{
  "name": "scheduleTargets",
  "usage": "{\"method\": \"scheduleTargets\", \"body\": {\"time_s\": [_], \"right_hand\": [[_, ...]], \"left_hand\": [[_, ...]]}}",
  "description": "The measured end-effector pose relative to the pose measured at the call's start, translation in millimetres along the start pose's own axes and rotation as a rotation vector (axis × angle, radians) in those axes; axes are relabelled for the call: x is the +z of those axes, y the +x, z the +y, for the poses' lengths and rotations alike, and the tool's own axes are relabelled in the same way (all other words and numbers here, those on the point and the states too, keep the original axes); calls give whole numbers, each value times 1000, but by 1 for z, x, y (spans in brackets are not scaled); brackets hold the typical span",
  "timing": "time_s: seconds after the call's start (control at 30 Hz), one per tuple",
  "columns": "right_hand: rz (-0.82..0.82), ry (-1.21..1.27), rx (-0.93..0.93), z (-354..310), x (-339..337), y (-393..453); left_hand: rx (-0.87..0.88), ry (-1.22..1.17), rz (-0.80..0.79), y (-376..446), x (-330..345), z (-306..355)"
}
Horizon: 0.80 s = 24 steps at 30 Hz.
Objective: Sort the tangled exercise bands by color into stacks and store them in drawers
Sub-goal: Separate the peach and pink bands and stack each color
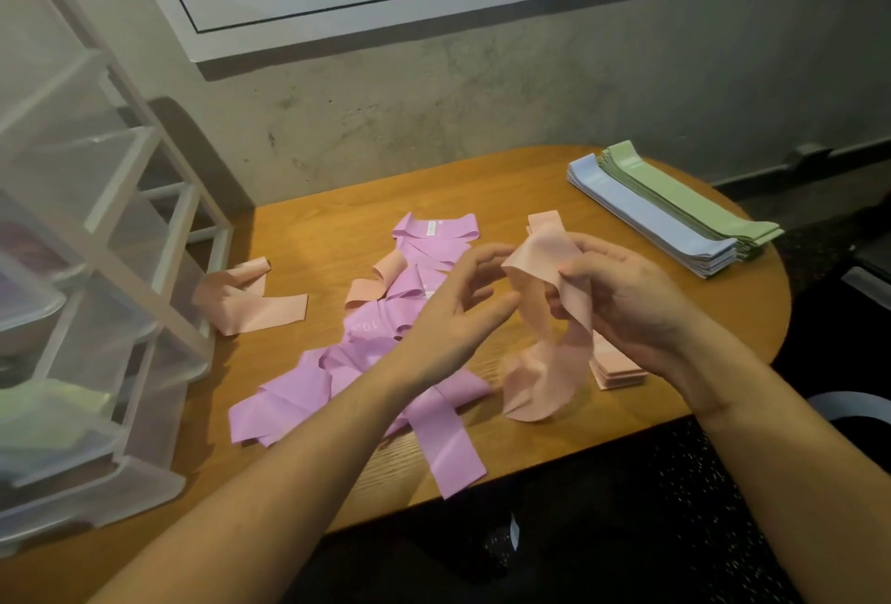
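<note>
Head view: right hand (627, 300) pinches peach band (549, 319), which hangs twisted, long axis near vertical, above peach stack (619, 369) just right. Left hand (463, 309) relaxed, fingers apart, immediately left, nearest to straighten it.

Wooden table (337, 227) against stained wall (482, 97)

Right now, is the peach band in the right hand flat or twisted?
Twisted: the peach band curls and hangs from the right hand, not flat.
</note>
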State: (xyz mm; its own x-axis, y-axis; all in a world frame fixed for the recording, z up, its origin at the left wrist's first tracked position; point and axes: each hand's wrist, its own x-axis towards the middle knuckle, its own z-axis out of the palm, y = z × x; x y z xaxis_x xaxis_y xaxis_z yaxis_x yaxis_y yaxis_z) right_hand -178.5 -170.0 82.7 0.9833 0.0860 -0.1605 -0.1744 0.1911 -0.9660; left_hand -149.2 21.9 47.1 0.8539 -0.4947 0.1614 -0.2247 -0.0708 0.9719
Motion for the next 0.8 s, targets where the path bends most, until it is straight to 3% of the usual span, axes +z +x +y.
{"method": "scheduleTargets", "body": {"time_s": [0.23, 0.43, 0.63, 0.8], "right_hand": [[-93, -6, 2, 0, 4, -6], [-29, -33, 5, 5, 8, -4], [-26, 11, 9, 1, 12, -3], [-53, 167, 59, 2, 9, -3]], "left_hand": [[86, -35, -25, 8, 4, 22], [-31, -45, -34, 7, -8, 24], [-207, -53, -230, 3, -20, 27], [-298, -362, -226, -4, -25, 33]]}}
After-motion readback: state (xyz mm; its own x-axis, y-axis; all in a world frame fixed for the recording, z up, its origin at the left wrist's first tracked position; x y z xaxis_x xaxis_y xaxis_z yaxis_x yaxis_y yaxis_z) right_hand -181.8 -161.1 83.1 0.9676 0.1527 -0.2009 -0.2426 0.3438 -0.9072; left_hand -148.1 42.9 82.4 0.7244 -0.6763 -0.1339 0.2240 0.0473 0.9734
